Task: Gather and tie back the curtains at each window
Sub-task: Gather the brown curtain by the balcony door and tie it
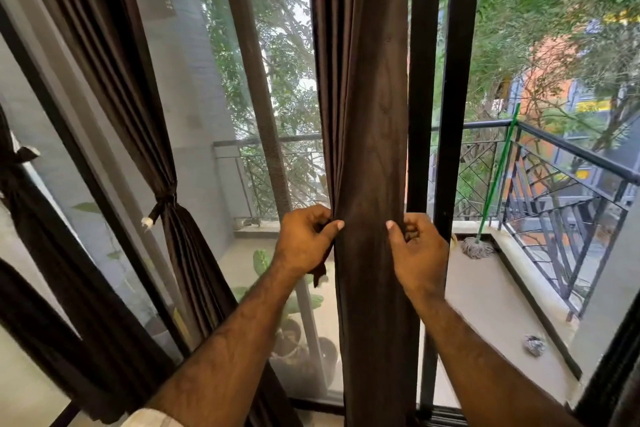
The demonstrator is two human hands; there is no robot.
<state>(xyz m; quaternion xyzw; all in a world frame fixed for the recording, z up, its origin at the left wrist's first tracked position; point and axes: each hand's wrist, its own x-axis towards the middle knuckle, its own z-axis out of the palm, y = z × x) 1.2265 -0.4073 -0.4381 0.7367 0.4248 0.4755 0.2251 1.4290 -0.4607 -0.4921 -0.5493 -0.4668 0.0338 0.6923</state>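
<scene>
Brown curtain (367, 149) hanging dead ahead, long axis vertical, gathered into a narrow column between the glass panes. Left hand (304, 241) gripping the column's left edge, right hand (417, 253) gripping its right edge, both at the same height and equally near; fingers curled round the folds, thumbs pressed on the front face. Dark strip of cloth, probably a tie, dangling below the left hand; origin not clear. Next move judged to turn on passing a band round the column at hand level. Tied curtain (162, 163) to the left already bound with a tie-back (161, 206). Curtain top and hem cut off by the frame. Back of the column hidden. Mop (479, 246) on the balcony beyond, well apart.
</scene>
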